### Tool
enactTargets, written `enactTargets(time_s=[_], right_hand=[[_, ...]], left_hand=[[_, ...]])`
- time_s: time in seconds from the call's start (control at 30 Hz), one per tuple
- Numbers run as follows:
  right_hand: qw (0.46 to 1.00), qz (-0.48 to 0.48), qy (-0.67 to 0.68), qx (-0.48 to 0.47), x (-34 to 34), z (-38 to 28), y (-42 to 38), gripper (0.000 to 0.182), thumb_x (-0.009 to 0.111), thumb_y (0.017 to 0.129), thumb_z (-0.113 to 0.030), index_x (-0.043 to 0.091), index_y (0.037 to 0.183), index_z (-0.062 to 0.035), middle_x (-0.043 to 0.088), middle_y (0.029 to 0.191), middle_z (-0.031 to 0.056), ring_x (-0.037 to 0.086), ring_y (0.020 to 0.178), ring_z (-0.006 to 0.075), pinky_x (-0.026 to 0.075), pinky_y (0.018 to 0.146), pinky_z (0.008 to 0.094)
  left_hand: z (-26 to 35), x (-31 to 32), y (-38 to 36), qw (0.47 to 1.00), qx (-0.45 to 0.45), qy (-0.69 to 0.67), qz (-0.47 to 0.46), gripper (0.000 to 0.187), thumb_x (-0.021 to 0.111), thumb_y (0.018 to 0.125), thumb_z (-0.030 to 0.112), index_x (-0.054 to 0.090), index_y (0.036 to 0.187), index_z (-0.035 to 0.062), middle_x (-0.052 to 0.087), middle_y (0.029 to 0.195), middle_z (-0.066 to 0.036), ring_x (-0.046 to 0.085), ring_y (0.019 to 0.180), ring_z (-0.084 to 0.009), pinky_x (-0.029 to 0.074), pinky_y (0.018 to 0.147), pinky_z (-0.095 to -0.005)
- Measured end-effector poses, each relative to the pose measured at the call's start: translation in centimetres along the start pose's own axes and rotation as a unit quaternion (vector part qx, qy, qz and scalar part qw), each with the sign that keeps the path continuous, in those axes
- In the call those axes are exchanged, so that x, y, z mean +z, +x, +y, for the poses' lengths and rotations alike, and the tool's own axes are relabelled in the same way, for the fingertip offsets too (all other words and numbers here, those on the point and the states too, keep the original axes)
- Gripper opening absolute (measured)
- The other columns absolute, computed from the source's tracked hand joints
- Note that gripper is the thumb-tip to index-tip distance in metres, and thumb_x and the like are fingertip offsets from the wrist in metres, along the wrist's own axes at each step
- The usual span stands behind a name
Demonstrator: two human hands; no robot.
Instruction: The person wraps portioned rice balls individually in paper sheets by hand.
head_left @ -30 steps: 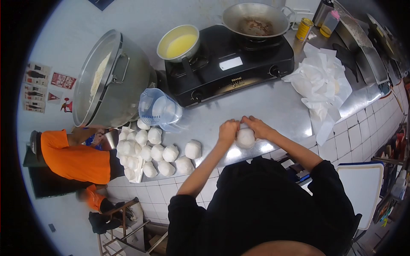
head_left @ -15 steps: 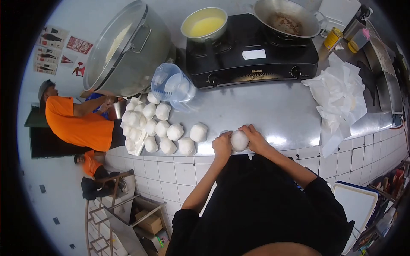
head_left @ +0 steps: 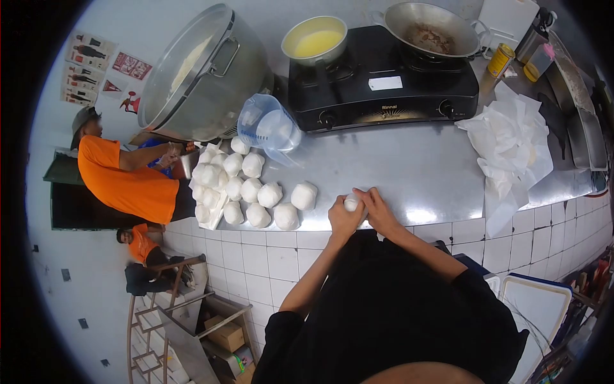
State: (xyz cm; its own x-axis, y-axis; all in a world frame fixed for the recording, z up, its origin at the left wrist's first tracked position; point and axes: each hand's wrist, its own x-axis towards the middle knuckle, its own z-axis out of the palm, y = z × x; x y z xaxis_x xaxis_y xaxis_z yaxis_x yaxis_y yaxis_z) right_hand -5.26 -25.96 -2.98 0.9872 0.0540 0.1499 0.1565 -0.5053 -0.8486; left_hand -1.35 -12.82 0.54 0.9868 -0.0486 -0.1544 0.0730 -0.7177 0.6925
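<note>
My left hand (head_left: 344, 219) and my right hand (head_left: 377, 210) are cupped together around one white dough ball (head_left: 351, 203) at the near edge of the steel counter (head_left: 409, 173). Only the top of that ball shows between my fingers. To the left lie several finished white dough balls (head_left: 256, 192) in rows, the nearest one (head_left: 304, 195) a short gap from my left hand.
A black two-burner stove (head_left: 384, 89) stands at the back with a pan of yellow liquid (head_left: 314, 40) and a wok (head_left: 432, 29). A large steel pot (head_left: 198, 73), a clear jug (head_left: 265, 128) and crumpled white paper (head_left: 508, 144) sit around. A person in orange (head_left: 121, 179) works at left.
My hands have closed further over the dough ball, so less of it shows. The view has shifted slightly, and the hands sit nearer the counter's front edge.
</note>
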Motion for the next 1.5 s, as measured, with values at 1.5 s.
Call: enactTargets(time_s=[1.5], right_hand=[[0.936,0.281,-0.159,0.143,-12.0,10.9,-0.5,0.053,0.054,0.068,0.011,0.06,0.119,-0.002,0.066,0.112,0.025,0.064,0.105,0.041,0.051,0.09,0.0485]], left_hand=[[-4.3,-2.3,13.6,0.956,0.031,0.257,0.136,0.028,0.049,0.091,0.03,0.059,0.112,0.0135,0.059,0.118,-0.016,0.053,0.113,-0.0344,0.036,0.09,-0.0504]])
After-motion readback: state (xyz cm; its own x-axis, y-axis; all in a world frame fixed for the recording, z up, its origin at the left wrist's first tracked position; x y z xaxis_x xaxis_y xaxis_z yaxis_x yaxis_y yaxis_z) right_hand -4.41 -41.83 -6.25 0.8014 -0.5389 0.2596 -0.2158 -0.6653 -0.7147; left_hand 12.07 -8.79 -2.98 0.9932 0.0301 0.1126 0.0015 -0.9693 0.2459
